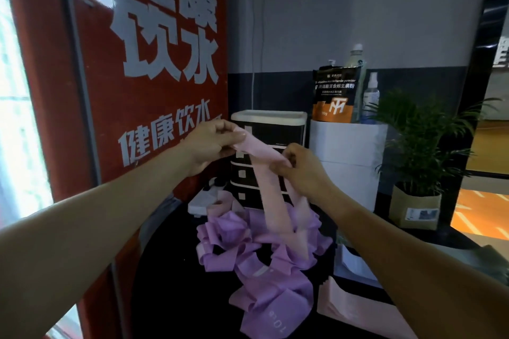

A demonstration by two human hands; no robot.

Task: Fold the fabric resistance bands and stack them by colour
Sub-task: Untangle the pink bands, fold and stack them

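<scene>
Both hands (212, 143) (300, 168) pinch a pink band (271, 173) above purple "10 LB" bands (272, 297).

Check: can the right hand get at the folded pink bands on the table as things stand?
Probably not yet. The right hand and left hand both hold a pink band. The folded pink bands lie uncovered below the right forearm, so once it lets go, the way looks free.
</scene>
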